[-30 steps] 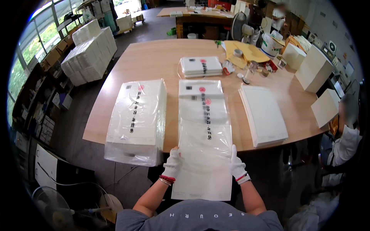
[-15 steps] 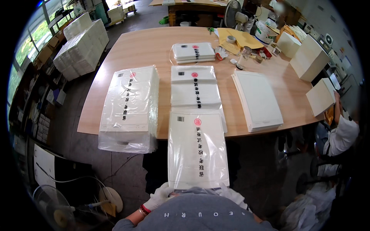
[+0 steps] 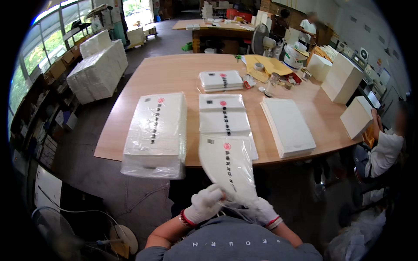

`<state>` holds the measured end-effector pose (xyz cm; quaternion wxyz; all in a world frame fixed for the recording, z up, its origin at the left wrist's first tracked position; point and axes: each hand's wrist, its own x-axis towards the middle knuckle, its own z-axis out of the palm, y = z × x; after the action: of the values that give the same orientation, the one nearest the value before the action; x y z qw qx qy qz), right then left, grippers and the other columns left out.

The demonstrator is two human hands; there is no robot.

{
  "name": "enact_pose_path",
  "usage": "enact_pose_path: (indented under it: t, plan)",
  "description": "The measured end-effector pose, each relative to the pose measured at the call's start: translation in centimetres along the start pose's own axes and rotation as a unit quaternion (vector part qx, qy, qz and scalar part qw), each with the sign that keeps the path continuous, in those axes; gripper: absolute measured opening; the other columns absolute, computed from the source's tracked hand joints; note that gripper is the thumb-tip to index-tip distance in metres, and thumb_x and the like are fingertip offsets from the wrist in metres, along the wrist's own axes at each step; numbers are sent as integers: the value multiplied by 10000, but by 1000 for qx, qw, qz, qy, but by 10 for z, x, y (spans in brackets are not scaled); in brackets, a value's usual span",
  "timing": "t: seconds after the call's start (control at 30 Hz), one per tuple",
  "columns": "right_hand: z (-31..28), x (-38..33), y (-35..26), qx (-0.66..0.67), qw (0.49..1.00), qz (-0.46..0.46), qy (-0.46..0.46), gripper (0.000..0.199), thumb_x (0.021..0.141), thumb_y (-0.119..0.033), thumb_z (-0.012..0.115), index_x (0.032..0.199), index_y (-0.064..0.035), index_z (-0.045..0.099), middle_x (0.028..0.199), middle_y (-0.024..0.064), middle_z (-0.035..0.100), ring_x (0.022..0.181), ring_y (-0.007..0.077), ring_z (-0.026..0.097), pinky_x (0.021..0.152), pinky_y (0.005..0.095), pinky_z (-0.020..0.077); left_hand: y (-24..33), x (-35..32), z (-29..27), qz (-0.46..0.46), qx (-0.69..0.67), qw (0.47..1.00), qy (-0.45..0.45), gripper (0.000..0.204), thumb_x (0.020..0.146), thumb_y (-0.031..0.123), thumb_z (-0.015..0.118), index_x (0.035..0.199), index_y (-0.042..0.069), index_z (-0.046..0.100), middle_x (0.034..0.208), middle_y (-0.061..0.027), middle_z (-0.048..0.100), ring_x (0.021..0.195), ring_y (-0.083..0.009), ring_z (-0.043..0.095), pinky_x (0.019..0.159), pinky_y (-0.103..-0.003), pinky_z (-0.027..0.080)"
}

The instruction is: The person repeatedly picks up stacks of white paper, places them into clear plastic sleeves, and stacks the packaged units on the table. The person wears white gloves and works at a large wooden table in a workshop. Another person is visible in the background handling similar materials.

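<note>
Both my hands wear white gloves and are held close to my chest, below the table's front edge. My left hand [image 3: 208, 203] and my right hand [image 3: 260, 210] pinch the near end of a clear printed plastic bag [image 3: 227, 167]. The bag slants up and away from my hands to the table edge. Its far end reaches a flat pile of the same bags [image 3: 224, 118] on the round wooden table [image 3: 174, 74]. A thick wrapped stack of bags [image 3: 155, 132] lies to the left of that pile.
A stack of white sheets [image 3: 288, 126] lies right of the pile, a smaller bag stack [image 3: 220, 80] beyond it. White boxes [image 3: 341, 78] and tape rolls crowd the far right. A seated person [image 3: 384, 148] is at the right edge. Wrapped white bundles [image 3: 98, 69] stand on the floor left.
The bag has been drawn off the table toward my chest and its near end is now gathered narrow between both hands, which came back into view.
</note>
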<state>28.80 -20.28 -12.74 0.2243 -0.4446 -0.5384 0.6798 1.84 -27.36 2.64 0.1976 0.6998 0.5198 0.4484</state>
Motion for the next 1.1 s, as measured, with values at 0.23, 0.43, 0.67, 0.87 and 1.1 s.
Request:
enact_pose_path:
  t: [0.23,0.43,0.67,0.87,1.1]
  plan:
    - [108,95,-123,76,989,-121,-27,309,917,-206,464,1130,10,526,989,103,587,873,190,584,774,313,475,-39,-14,-61,101,39,915,389,79,756,12,553,691,33,514,694,-65,508,651,-166,491,604,-280,420]
    - [234,198,-99,139,934,-77,-321,242,902,-144,492,1112,-52,568,619,-41,463,489,53,452,476,196,443,-243,-45,-157,-86,-38,790,606,82,833,75,463,780,51,522,788,0,481,698,-94,457,612,-213,401]
    - [238,185,-87,124,958,38,-254,330,947,-255,455,1196,-40,435,790,26,524,575,74,479,525,256,483,-300,-127,-146,-201,-241,749,584,114,871,100,441,878,105,555,846,19,543,739,-108,530,713,-259,454]
    - [154,150,-39,103,939,146,-293,414,942,-284,478,1266,-30,434,894,62,581,703,122,578,650,285,530,-308,-151,2,-437,-137,760,461,208,861,150,424,955,70,591,821,-36,600,711,-158,573,657,-320,479]
    - [40,99,7,270,948,166,-6,358,917,-244,503,1214,-45,481,902,70,593,714,160,586,668,352,529,-182,30,85,-98,-39,994,-10,59,745,9,554,794,41,561,778,-106,579,727,-268,589,653,-333,480]
